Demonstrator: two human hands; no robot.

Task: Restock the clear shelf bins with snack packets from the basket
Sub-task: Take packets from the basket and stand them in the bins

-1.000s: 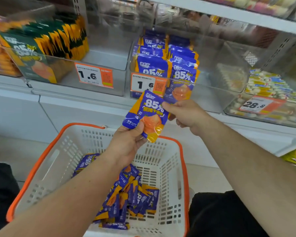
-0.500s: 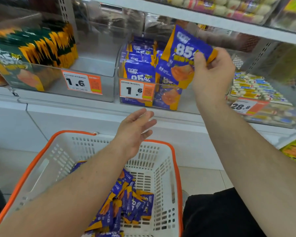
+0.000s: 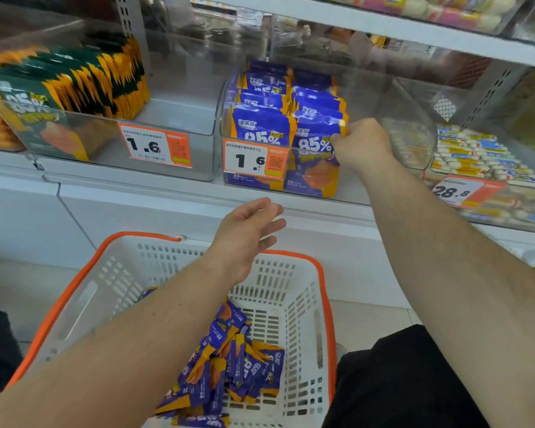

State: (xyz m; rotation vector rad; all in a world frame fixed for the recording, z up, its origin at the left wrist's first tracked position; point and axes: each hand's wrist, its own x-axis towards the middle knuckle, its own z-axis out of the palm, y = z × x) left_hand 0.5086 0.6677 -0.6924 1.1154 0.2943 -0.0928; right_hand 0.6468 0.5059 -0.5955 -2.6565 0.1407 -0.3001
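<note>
Now right hand (image 3: pixel 363 143) fingers pinch purple packet (image 3: pixel 314 149) at bin (image 3: pixel 414 118) front edge; left hand (image 3: pixel 247 233) fingers spread over basket (image 3: pixel 294 304)

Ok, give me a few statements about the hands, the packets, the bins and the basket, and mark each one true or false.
1. The right hand holds a purple packet at the front of the clear bin. True.
2. The left hand grips a packet. False: it is open and holds nothing, above the basket.
3. The basket has no packets left. False: a pile of purple packets lies in it.
4. The purple bin's price tag reads 1.6. True.
5. The bin to the left holds green packets. True.
</note>
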